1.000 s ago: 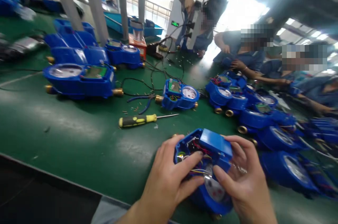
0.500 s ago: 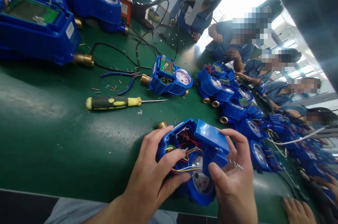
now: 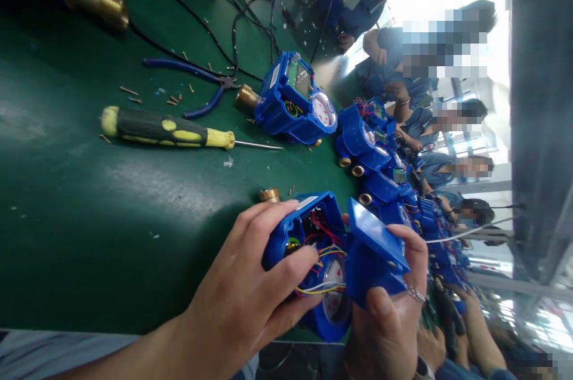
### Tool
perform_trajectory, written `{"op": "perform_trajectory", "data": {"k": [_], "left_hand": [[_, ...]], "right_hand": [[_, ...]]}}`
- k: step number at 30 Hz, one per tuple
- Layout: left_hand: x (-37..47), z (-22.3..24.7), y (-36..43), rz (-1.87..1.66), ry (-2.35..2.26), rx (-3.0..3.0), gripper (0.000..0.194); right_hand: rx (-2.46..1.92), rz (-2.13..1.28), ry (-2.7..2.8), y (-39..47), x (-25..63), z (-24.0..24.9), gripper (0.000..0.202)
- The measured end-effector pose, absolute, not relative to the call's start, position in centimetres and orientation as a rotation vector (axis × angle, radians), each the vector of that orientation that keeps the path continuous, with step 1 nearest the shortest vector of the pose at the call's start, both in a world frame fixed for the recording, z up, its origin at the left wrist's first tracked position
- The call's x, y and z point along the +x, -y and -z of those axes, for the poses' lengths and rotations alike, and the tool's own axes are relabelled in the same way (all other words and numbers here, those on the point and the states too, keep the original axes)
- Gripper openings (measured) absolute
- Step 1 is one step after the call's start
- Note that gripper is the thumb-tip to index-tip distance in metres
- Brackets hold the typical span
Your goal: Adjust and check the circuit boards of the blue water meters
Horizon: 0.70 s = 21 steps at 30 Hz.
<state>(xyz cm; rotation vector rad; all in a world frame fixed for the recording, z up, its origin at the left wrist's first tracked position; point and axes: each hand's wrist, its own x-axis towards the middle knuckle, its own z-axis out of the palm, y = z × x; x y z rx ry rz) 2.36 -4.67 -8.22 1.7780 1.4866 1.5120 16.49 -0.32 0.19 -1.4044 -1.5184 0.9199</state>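
Note:
A blue water meter [image 3: 329, 323] lies at the table's front edge, its housing uncovered so that red, yellow and white wires and a round dial [image 3: 333, 290] show. My left hand [image 3: 264, 272] is wrapped round the housing, with the index finger and thumb bent over the wires. Between the thumb and fingers of my right hand [image 3: 394, 314] is a blue plastic cover [image 3: 376, 255], tilted above the meter's right side. Some wires run from the housing towards this cover. A brass fitting [image 3: 269, 195] sticks out behind my left fingers.
A yellow-and-black screwdriver [image 3: 170, 128], blue-handled pliers [image 3: 206, 90] and several loose screws lie on the green table [image 3: 134, 201]. Another open meter [image 3: 295, 99] stands behind them. More blue meters [image 3: 371, 153] line the right, where co-workers sit. A black cable [image 3: 179, 16] loops at the back.
The cover in my right hand has moved a little right, away from the meter, and is turned more upright. My left hand keeps its hold. The view has tilted and shifted.

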Motion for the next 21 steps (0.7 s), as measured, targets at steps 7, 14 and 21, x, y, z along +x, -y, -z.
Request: {"op": "perform_trajectory", "data": {"k": [7,14,21], "left_hand": [[2.5,8.6,4.8,-1.58,-1.462,1.748,0.036],[2.7,8.5,4.8,-1.6,-1.478,1.734,0.043],[2.8,8.6,4.6,-1.645,-1.454,1.679,0.058]], "right_hand": [[-1.345,-0.887,1.594,-0.2,17.9,0.6,0.068],[-1.315,-0.891,1.607,-0.2,17.8,0.6,0.065],[-1.24,-0.907,1.627,-0.4,17.5,0.8,0.058]]}}
